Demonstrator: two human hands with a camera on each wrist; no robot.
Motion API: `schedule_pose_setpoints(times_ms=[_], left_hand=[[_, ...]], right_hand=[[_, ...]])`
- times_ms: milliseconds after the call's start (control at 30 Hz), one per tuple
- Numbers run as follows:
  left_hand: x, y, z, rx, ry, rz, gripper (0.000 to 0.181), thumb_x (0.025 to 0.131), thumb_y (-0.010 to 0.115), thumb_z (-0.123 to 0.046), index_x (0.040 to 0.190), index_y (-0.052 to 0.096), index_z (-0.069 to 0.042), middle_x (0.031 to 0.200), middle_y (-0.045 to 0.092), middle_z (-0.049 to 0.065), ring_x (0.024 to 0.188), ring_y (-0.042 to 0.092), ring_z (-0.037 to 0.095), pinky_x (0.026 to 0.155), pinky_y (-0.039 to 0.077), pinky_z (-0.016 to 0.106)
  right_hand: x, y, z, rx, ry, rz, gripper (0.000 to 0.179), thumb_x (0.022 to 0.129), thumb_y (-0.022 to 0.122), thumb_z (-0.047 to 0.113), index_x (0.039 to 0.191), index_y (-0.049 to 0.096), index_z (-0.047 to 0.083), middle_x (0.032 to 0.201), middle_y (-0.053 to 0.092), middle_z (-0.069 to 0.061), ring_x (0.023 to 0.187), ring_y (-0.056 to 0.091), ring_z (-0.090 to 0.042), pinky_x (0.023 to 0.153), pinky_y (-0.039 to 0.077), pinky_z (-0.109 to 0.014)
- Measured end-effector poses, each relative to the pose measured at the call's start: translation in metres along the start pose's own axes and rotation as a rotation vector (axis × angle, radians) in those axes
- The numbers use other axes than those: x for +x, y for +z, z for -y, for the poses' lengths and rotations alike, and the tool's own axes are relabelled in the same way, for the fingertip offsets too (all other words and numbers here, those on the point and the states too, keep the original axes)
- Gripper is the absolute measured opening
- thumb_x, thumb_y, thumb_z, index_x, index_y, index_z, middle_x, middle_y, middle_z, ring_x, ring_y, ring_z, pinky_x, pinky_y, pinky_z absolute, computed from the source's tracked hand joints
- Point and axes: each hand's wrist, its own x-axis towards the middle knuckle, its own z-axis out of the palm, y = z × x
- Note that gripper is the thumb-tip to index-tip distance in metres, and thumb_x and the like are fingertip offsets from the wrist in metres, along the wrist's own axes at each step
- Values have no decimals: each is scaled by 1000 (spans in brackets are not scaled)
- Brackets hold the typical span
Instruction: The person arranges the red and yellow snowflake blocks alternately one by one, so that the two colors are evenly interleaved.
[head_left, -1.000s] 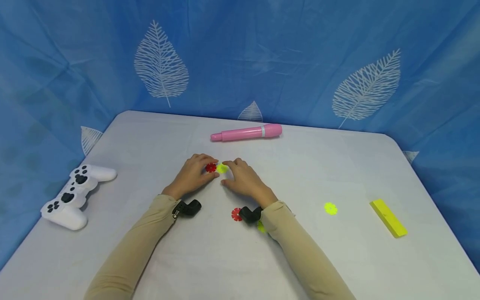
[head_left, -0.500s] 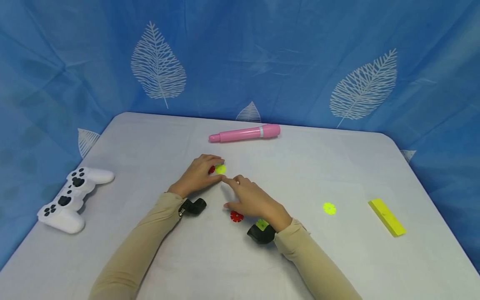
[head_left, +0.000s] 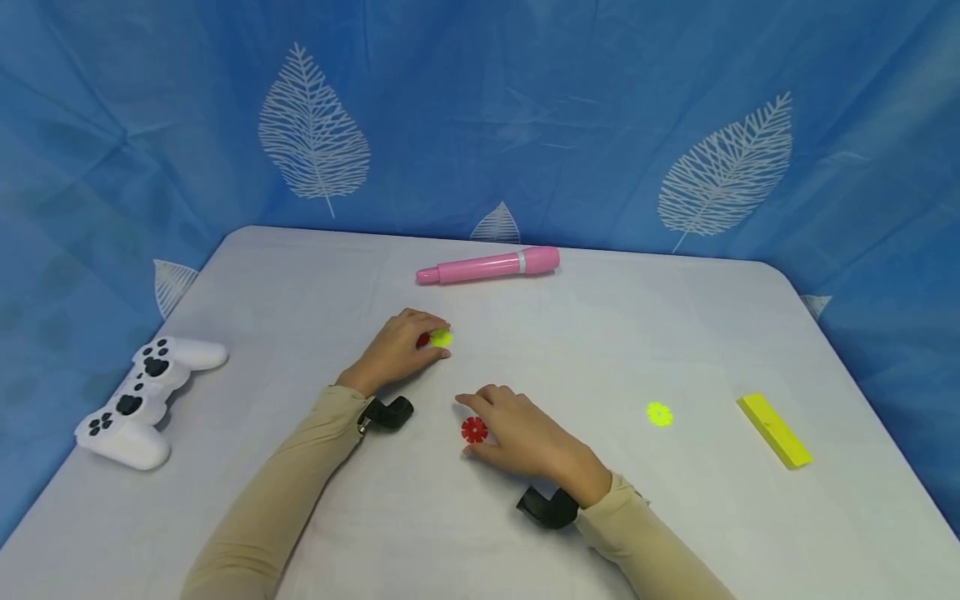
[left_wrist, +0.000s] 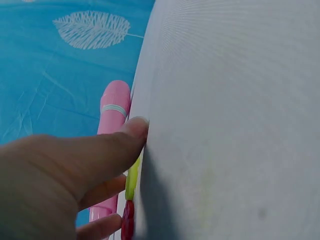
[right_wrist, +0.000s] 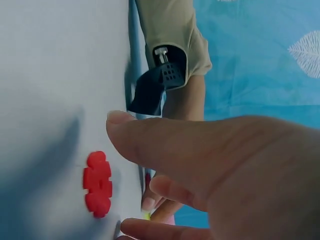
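Observation:
My left hand point(head_left: 401, 346) curves round a red flower-shaped disc point(head_left: 423, 340) and a yellow-green one point(head_left: 441, 337), side by side on the white table. Its thumb and fingertips lie right at the yellow disc's edges. In the left wrist view the red disc point(left_wrist: 128, 220) and yellow disc point(left_wrist: 132, 180) line up end to end beside the fingers point(left_wrist: 107, 225). My right hand point(head_left: 521, 433), fingers relaxed, hovers beside another red flower disc point(head_left: 474, 430), its thumb and index finger either side. That red disc point(right_wrist: 98, 185) lies flat below the thumb in the right wrist view.
A pink microphone-shaped object point(head_left: 487, 266) lies at the back. On the left sits a white game controller point(head_left: 150, 400). A single yellow flower disc point(head_left: 660, 414) and a yellow block point(head_left: 775, 431) lie to the right. A blue curtain point(head_left: 480, 117) hangs behind the table point(head_left: 375, 533).
My right hand has left the disc pair and come down and toward me to the other red disc, covering a nearby yellow one. My left hand has shifted slightly right round the pair.

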Motion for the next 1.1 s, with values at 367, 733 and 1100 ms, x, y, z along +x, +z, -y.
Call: schedule_pose_setpoints(times_ms=[367, 733, 1100], left_hand=[[-1, 2, 2, 49, 22, -26, 32, 85, 62, -25, 114, 64, -11, 121, 60, 4, 115, 49, 23, 98, 39, 43], [-3, 5, -1, 78, 63, -60, 30, 85, 62, -23, 112, 65, -10, 119, 62, 5, 111, 52, 24, 95, 41, 42], [-4, 5, 0, 76, 60, -51, 30, 87, 60, -22, 114, 64, -8, 121, 61, 6, 119, 51, 28, 102, 38, 44]], right_hand=[[-16, 10, -6, -46, -80, -117, 47, 80, 67, 29, 123, 53, 15, 115, 55, 1, 104, 50, -16, 85, 44, -33], [-12, 29, -7, -62, -64, -308, 45, 76, 71, 29, 118, 58, 16, 108, 60, 3, 97, 52, -14, 82, 46, -31], [-9, 41, 0, 69, -21, -422, 37, 75, 73, 18, 110, 62, 16, 98, 64, 7, 90, 53, -10, 77, 45, -26]])
